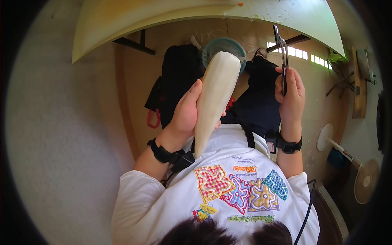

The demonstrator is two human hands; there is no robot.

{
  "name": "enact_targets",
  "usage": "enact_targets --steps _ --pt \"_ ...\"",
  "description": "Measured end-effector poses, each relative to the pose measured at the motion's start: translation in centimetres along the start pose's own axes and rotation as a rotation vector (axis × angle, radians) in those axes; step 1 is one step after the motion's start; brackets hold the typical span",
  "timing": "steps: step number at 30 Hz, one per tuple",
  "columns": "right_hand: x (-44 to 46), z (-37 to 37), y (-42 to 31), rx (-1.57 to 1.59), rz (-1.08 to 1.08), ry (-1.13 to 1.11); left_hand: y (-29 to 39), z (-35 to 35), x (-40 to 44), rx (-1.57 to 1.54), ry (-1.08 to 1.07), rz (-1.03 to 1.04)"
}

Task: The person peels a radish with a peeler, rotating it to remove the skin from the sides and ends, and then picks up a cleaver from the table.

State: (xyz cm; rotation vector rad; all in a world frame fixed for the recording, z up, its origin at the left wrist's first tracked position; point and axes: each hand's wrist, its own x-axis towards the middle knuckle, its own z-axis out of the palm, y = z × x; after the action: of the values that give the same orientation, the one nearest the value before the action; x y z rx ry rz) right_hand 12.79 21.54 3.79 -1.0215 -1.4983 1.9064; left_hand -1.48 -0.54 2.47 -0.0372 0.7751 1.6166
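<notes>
A long white daikon radish [220, 87], its surface pale and smooth, is gripped by my left hand [188, 110]. Its thick end points away from me and its thin tip reaches back to my shirt. The fingers wrap underneath, mostly hidden behind it. Off to the right, my right hand [292, 90] is closed round the dark handle of a peeler [283, 55], held upright and apart from the radish. Between my legs, partly covered by the radish, stands a teal basin [224, 43].
A pale table [171, 16] with small scraps and an orange bit on it spans the space ahead. Peel shreds [196, 42] lie by the basin. A dark bag with a pink handle [153, 118] is by my left leg. A fan [366, 181] stands at right; a wall [69, 143] at left.
</notes>
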Motion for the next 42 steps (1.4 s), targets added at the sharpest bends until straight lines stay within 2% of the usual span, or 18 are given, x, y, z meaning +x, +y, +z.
enact_targets --steps 2,3,5,7,11,13,17,19,20,22,24,26,32,35,42 --pt "-1.2 0.1 -0.2 0.12 0.069 -0.147 -0.1 0.3 0.2 0.005 0.018 0.02" --pt "-1.9 0.2 -0.2 0.122 0.068 -0.145 -0.2 0.9 0.4 0.025 0.055 0.071" --pt "-3.0 0.4 -0.7 -0.017 -0.053 -0.304 0.1 1.6 0.3 0.055 0.088 0.127" --pt "-3.4 0.4 -1.2 -0.063 -0.075 -0.306 0.1 1.4 0.0 0.013 -0.069 0.074" --pt "-3.5 -0.2 -2.3 -0.049 -0.081 -0.339 1.2 2.2 -0.1 0.107 -0.171 0.071" --pt "-3.6 -0.2 -2.4 -0.044 -0.087 -0.347 1.4 2.2 0.1 -0.034 -0.292 0.059" --pt "-3.8 -0.7 -2.4 -0.134 -0.109 -0.376 1.3 3.0 0.0 -0.046 -0.247 0.072" --pt "-4.1 -0.6 -2.6 -0.185 -0.114 -0.399 1.4 3.6 0.2 0.057 -0.153 0.051" --pt "-4.2 -0.9 -2.5 -0.258 -0.155 -0.406 1.3 3.4 0.3 0.059 -0.155 0.051" --pt "-4.2 -0.8 -2.7 -0.402 -0.296 -0.437 1.0 2.9 0.7 0.256 -0.166 0.095" --pt "-4.1 -0.6 -3.0 -0.542 -0.473 -0.49 0.9 3.1 0.9 0.237 -0.169 0.089" --pt "-4.5 -0.5 -2.8 -0.575 -0.495 -0.482 0.9 3.5 1.1 0.219 -0.174 0.084" --pt "-5.1 -0.1 -1.3 -0.67 -0.641 -0.462 0.4 4.0 1.6 0.422 -0.136 0.116" --pt "-4.9 -0.3 -1.0 -0.743 -0.673 -0.436 0.4 3.8 1.8 0.43 -0.089 0.082" --pt "-4.2 0.1 0.3 -0.691 -0.668 -0.369 0.5 3.3 1.5 0.413 -0.07 0.028"
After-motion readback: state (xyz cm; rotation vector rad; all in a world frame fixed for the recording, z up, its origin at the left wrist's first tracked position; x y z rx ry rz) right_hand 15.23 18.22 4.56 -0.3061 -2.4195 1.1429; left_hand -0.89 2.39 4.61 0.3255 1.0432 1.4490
